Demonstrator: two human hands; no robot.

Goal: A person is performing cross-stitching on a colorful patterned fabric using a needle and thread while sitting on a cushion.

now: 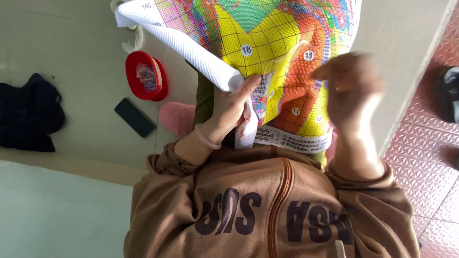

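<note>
Pinching the rolled cross-stitch canvas [267, 52], the left hand [229, 107] could lose it if the blurred right hand [351, 88], its grip unreadable, tugs hard.

Brown zip-up jacket with dark lettering; pale bangle [206, 138] on one wrist.

Multicoloured gridded canvas [267, 52], red bowl [143, 76]

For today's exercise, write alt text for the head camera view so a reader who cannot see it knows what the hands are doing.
A person's left hand grips the rolled edge of a brightly printed cross-stitch canvas held over the lap, while the blurred right hand hovers at its orange area. On the floor to the left lie a red bowl of threads, a dark phone and a dark garment.
</note>
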